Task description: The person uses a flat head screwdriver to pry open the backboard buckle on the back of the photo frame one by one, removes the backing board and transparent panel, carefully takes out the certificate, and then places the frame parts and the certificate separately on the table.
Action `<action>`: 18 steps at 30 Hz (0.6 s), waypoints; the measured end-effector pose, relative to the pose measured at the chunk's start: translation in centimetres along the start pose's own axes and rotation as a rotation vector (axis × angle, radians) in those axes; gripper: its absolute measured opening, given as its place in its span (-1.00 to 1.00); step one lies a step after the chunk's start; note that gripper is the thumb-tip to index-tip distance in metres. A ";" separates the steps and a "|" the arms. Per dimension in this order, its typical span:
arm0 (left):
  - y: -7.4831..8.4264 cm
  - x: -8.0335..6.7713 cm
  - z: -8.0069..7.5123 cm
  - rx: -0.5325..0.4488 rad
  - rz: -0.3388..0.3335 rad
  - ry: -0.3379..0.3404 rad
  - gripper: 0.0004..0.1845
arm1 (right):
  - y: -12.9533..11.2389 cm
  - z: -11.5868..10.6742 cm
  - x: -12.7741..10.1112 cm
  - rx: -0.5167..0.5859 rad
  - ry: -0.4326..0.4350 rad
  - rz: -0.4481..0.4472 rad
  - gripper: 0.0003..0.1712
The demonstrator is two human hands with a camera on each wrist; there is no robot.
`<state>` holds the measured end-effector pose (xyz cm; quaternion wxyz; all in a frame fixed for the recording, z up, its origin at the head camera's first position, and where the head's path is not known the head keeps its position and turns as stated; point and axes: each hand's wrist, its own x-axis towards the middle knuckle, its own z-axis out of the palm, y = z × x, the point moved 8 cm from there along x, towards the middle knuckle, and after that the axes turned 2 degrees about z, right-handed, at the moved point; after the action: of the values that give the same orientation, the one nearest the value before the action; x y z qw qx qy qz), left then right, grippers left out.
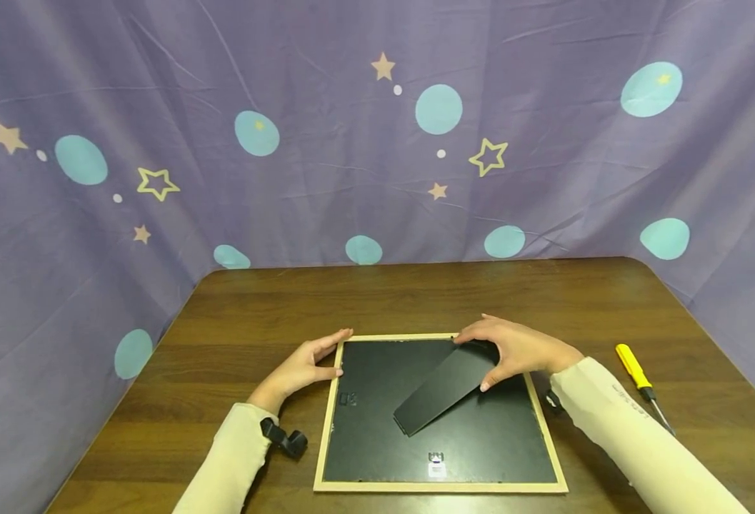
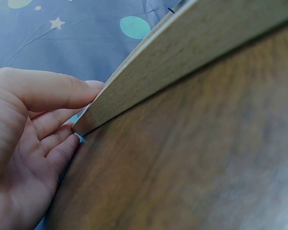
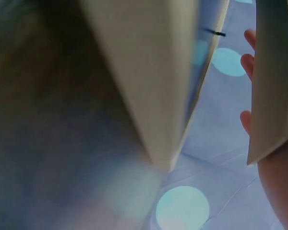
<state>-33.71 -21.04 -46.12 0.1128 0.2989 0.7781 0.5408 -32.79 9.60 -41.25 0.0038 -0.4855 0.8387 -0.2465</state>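
A picture frame [image 1: 441, 487] with a pale wooden border and black backing [image 1: 364, 442] lies face down on the table. My left hand [image 1: 300, 368] grips its far left corner; in the left wrist view the thumb [image 2: 89, 91] presses the wooden edge and the other fingers curl at the corner. My right hand [image 1: 521, 348] holds the wide end of the black easel stand [image 1: 444, 389], fingers on its far side and thumb on the near one. In the right wrist view the stand [image 3: 273, 81] is lifted off the backing, with fingertips showing behind it.
A yellow-handled screwdriver [image 1: 634, 368] lies on the wooden table [image 1: 274, 300], right of the frame and close to the right sleeve. Small black hangers [image 1: 436, 457] sit on the backing near its bottom and left edges. A purple patterned curtain [image 1: 326, 178] hangs behind the table.
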 end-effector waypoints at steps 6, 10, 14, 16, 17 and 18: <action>0.2 0.0 0.0 0.009 0.005 -0.001 -0.23 | 0.6 0.0 -0.5 -0.019 0.024 -0.016 -0.05; 0.2 0.0 0.1 0.007 0.006 -0.001 -0.23 | 1.1 -0.2 -1.0 -0.044 0.032 -0.009 -0.02; 0.1 0.1 0.0 -0.002 0.013 -0.008 -0.25 | 2.0 -0.6 -1.7 0.019 0.043 0.061 -0.01; 0.0 0.1 0.0 -0.005 0.016 -0.009 -0.25 | 2.4 -0.7 -1.9 0.073 0.051 0.093 -0.01; 0.0 0.0 -0.1 -0.005 0.017 -0.010 -0.25 | 2.6 -0.7 -2.0 0.092 0.051 0.099 0.00; 0.0 0.0 -0.1 -0.008 0.015 -0.010 -0.25 | 2.7 -0.7 -2.0 0.099 0.047 0.101 0.00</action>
<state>-33.75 -21.09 -46.08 0.1138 0.3070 0.7730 0.5433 -34.07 12.55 -42.23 0.0203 -0.4358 0.8488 -0.2985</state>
